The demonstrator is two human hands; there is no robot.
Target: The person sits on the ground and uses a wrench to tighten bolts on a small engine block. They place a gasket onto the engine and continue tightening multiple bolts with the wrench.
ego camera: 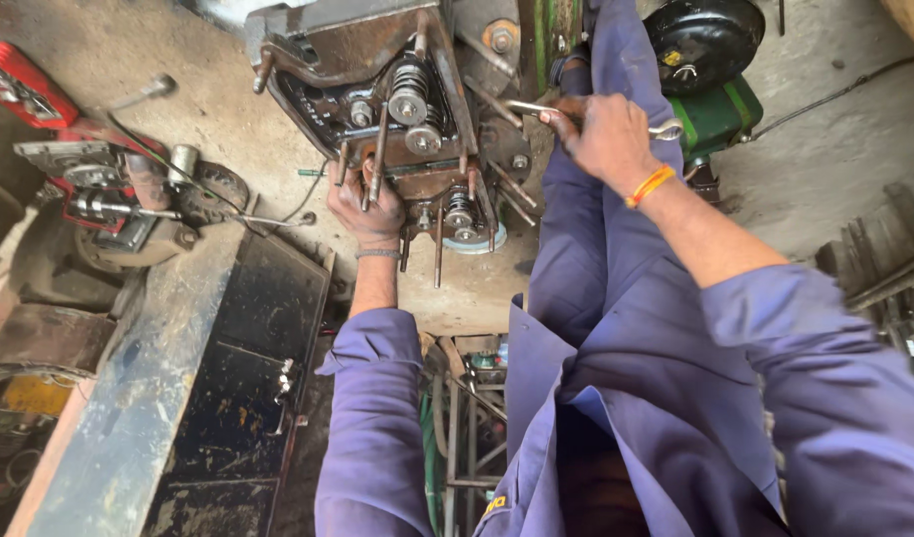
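We are bracing the cylinder head (407, 109), valve springs exposed, on the concrete floor (129, 50): left hand (367, 204) gripping its lower edge, right hand (601, 134) clenching a wrench (536, 107); studs remaining, work apparently midway.

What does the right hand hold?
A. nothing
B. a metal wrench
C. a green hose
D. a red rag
B: the right hand grips a metal wrench, while the left hand steadies the engine part with valve springs.
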